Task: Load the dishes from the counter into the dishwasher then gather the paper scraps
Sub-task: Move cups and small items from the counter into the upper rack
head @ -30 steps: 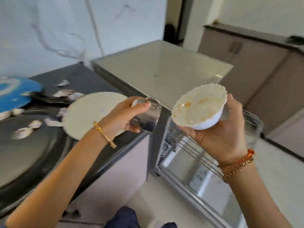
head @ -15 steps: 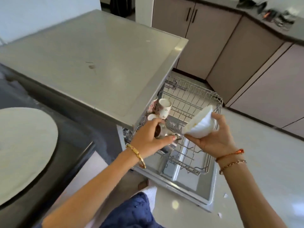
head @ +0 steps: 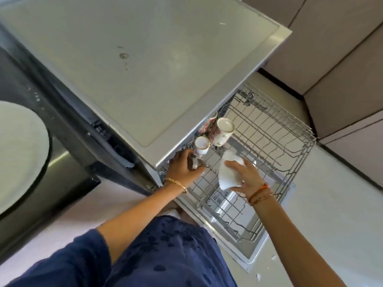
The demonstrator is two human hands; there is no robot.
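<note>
Steel glints in the left hand, whose fingers are curled round a small shiny stainless-steel cup with a loop handle, held low at the near-left corner of the pulled-out grey wire dishwasher rack. The right hand grips a white scallop-edged ceramic bowl, fingers spread over its outer wall and the thumb apparently on the far side, with the bowl tipped on edge just above the rack's wires. Whether either dish already touches the wires, I cannot tell.

Two dishes sit loaded at the rack's back-left: a tall white cup with red flowers, mouth down, and a smaller white cup with a gold rim just beside the steel cup. More floral china peeks out from under the grey dishwasher top.

To place these well, I judge the steel cup should go mouth down in the free spot beside the small cup, without knocking it. The bowl wants to lean between two rows of tines, soiled inside facing down and inward, and be released only once it stands steady. A large pale round plate waits on the dark counter, and white paper scraps lie on the floor by the open door, so loading looks partway done.
</note>
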